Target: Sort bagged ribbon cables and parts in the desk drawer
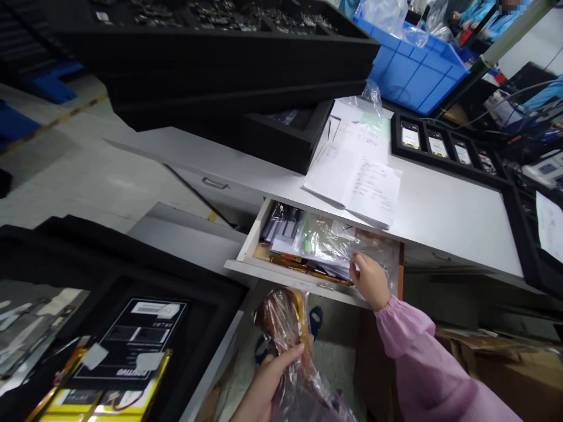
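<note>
Now two hands (372, 281), one drawer (246, 249).

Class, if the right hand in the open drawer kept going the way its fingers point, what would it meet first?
Probably the clear plastic bags in the drawer; the right hand already seems to touch them, though depth is unclear.

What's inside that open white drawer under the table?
The open white drawer holds clear plastic bags over papers and dark packets, with flat orange strips at the front. The right hand reaches among the bags. Whatever lies beneath the pile is covered.
</note>
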Tool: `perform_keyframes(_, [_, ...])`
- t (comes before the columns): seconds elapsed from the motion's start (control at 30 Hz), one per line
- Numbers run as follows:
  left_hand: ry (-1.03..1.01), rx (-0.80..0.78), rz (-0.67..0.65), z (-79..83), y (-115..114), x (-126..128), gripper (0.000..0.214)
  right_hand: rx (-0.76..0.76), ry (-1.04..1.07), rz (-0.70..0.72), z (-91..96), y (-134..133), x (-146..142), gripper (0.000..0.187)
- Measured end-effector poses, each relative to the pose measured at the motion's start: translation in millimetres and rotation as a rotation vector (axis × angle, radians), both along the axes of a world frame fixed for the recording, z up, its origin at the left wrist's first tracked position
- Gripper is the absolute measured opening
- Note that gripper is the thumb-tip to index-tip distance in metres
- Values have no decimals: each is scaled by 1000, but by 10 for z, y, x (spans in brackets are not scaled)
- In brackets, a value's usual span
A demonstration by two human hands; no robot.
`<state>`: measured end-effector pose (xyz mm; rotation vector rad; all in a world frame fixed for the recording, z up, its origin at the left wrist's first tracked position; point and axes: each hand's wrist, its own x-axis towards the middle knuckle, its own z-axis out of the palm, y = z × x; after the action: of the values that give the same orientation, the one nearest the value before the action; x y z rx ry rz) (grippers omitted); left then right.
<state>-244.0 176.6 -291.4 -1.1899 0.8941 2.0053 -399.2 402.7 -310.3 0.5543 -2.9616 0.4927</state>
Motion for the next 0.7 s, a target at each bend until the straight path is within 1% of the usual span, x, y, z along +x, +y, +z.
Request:
perform_keyframes(0.07, [-54, -28, 28, -17, 42, -8, 31, -30, 40, 18, 70, -56, 107, 14])
perform_keyframes(0.2, [-47, 34, 80, -23, 163, -57, 26, -86, 85, 39, 190, -205, 316, 17])
perform_keyframes(0.3, [-3, 1, 99, -8, 254, -82, 29, -119, 82, 90, 273, -349, 514, 20])
perform_keyframes(0.4, [75, -5, 126, -3, 300, -81, 38, -137, 36, 178, 333, -488, 696, 20])
perform_keyframes(0.47, [90, 22, 163, -13, 305, -86, 43, -126, -15, 244, 341, -561, 776, 19])
perform_keyframes(0.53, [60, 42, 224, -31, 303, -116, 40, -102, -40, 293, 317, -614, 824, 18])
perform_keyframes(0.6, [23, 40, 282, -48, 306, -178, 25, -79, -28, 319, 267, -649, 860, 19])
perform_keyframes(0.67, [-17, -6, 330, -61, 315, -261, 9, -61, -21, 338, 205, -675, 907, 18])
perform_keyframes(0.7, [-33, -39, 349, -67, 320, -301, 8, -52, -27, 346, 178, -687, 939, 17])
